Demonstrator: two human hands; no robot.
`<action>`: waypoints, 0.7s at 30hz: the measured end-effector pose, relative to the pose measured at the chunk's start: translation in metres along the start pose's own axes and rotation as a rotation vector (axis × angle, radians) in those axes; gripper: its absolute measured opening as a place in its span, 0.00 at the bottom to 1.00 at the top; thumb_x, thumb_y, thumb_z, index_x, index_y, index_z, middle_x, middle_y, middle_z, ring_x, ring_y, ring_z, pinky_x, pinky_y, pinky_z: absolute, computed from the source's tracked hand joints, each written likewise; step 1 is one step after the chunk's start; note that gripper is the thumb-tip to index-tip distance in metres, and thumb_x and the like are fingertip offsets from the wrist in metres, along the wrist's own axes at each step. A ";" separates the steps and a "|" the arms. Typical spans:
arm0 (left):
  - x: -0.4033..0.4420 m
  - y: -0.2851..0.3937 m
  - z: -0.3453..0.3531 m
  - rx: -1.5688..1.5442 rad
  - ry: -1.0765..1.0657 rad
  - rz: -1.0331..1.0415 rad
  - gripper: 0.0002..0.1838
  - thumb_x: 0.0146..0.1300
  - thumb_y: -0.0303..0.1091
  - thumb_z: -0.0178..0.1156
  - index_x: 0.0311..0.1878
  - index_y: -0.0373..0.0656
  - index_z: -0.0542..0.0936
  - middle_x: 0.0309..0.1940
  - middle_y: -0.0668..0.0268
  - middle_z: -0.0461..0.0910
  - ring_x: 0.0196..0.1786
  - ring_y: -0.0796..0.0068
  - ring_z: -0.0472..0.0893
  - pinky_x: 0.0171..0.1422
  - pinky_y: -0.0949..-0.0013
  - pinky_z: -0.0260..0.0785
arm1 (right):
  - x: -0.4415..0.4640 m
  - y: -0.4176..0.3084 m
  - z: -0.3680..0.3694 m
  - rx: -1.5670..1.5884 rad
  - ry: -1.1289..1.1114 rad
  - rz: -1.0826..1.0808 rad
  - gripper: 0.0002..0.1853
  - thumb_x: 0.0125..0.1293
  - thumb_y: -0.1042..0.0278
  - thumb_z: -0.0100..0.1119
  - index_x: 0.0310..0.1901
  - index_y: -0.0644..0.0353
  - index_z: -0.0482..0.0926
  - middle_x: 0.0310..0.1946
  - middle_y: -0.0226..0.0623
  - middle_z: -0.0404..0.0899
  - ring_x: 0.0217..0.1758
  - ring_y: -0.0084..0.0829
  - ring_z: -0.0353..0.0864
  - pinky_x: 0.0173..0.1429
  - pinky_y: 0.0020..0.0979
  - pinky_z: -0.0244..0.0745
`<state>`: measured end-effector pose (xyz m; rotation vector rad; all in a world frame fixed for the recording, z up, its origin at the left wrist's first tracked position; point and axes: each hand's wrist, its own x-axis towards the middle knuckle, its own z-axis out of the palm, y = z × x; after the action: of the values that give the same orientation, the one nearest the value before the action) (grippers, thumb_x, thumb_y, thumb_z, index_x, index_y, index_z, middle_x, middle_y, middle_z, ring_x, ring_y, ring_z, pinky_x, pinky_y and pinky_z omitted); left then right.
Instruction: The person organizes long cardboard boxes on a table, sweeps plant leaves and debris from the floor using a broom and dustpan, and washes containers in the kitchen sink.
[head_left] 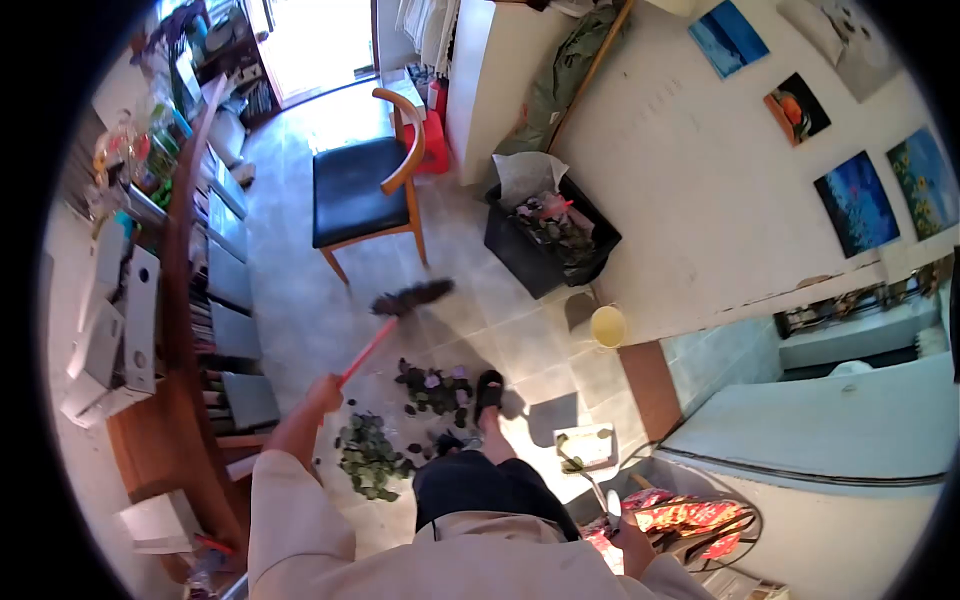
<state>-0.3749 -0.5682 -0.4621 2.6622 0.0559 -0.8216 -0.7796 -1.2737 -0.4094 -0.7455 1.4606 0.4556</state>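
A lived-in room, seemingly part of a home with the look of a small office, is lit by daylight admitted through a bright doorway (pixel 320 45). White file boxes (pixel 142 320) are stood on a wooden bench (pixel 155 440), what look like books (pixel 200 325) are shelved beside it, and a wooden chair (pixel 360 190) with a black seat is set on the grey tiled floor (pixel 470 255). Colourful paintings (pixel 857 203) are displayed on the white wall (pixel 690 170), while a household air is lent by the broom (pixel 412 298) and a yellow bucket (pixel 608 326).
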 end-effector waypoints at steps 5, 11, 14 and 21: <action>0.094 0.008 0.060 -0.087 0.086 -0.149 0.16 0.55 0.28 0.58 0.48 0.37 0.80 0.45 0.45 0.81 0.50 0.45 0.81 0.53 0.53 0.74 | -0.025 -0.026 0.020 -0.103 0.113 -0.134 0.16 0.71 0.54 0.42 0.42 0.58 0.74 0.22 0.36 0.73 0.19 0.30 0.72 0.18 0.29 0.66; 0.028 -0.009 0.088 -0.055 0.007 -0.156 0.15 0.56 0.27 0.58 0.47 0.39 0.80 0.44 0.45 0.81 0.49 0.45 0.81 0.53 0.51 0.74 | -0.063 -0.034 0.067 -0.033 0.133 -0.162 0.14 0.70 0.57 0.42 0.40 0.56 0.75 0.19 0.35 0.73 0.15 0.30 0.70 0.15 0.28 0.64; -0.060 -0.036 0.110 0.018 -0.128 -0.072 0.15 0.55 0.28 0.58 0.48 0.42 0.80 0.41 0.48 0.82 0.47 0.45 0.82 0.51 0.49 0.75 | -0.068 -0.040 0.078 -0.147 0.056 -0.201 0.14 0.69 0.55 0.45 0.37 0.55 0.75 0.19 0.35 0.73 0.17 0.30 0.71 0.18 0.28 0.66; -0.281 -0.056 0.105 -0.102 -0.224 -0.228 0.25 0.54 0.27 0.57 0.58 0.53 0.78 0.44 0.52 0.82 0.49 0.49 0.81 0.52 0.53 0.75 | -0.070 -0.055 0.136 -0.358 0.005 -0.181 0.12 0.67 0.60 0.46 0.41 0.58 0.75 0.21 0.37 0.74 0.14 0.29 0.69 0.18 0.32 0.64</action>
<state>-0.6727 -0.5330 -0.4055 2.4816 0.3407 -1.1512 -0.6499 -1.2070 -0.3380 -1.1539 1.3162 0.5833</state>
